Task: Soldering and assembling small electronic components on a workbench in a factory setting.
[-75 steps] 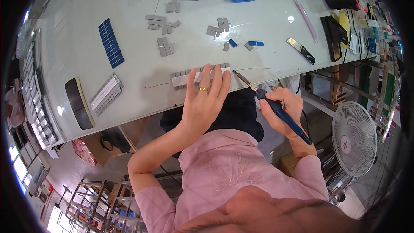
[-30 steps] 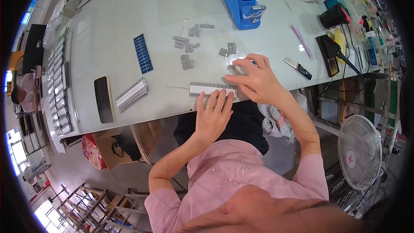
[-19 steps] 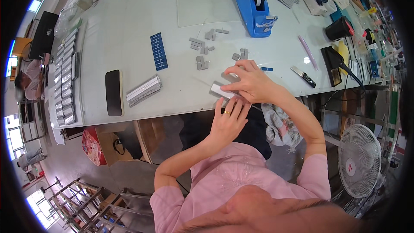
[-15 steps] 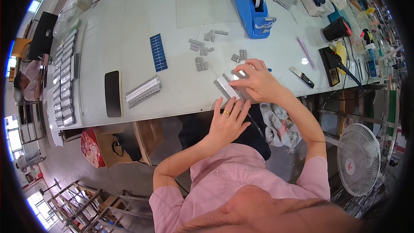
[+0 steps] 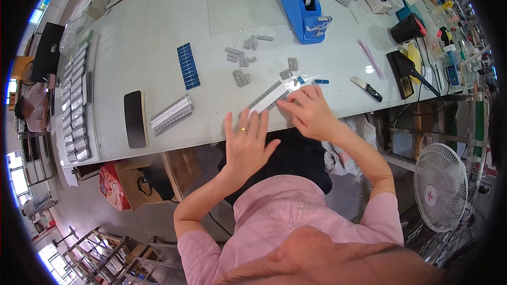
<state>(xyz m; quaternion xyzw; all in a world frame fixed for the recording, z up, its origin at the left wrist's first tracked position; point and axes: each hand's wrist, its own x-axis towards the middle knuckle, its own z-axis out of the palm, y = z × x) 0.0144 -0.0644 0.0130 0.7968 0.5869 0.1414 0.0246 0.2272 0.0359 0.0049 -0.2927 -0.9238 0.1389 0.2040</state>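
A pale grey-green worktable point(image 5: 158, 31) fills the upper half of the view, its near edge curving from 9 o'clock to 3 o'clock; below it lie bare floor, a cardboard box point(image 5: 138, 182) and, at 4 o'clock, a white fan point(image 5: 441, 187). The left hand point(image 5: 247, 145) lies flat with fingers spread at the table edge, holding nothing. The right hand point(image 5: 309, 111) presses loosely curled fingers on the long grey strip of small blocks point(image 5: 266, 97), which lies slanted just inside the edge. Loose grey pieces point(image 5: 240, 60) sit at 12 o'clock, a blue tape dispenser point(image 5: 302, 5) beyond, a black phone point(image 5: 134, 119) at 9 o'clock
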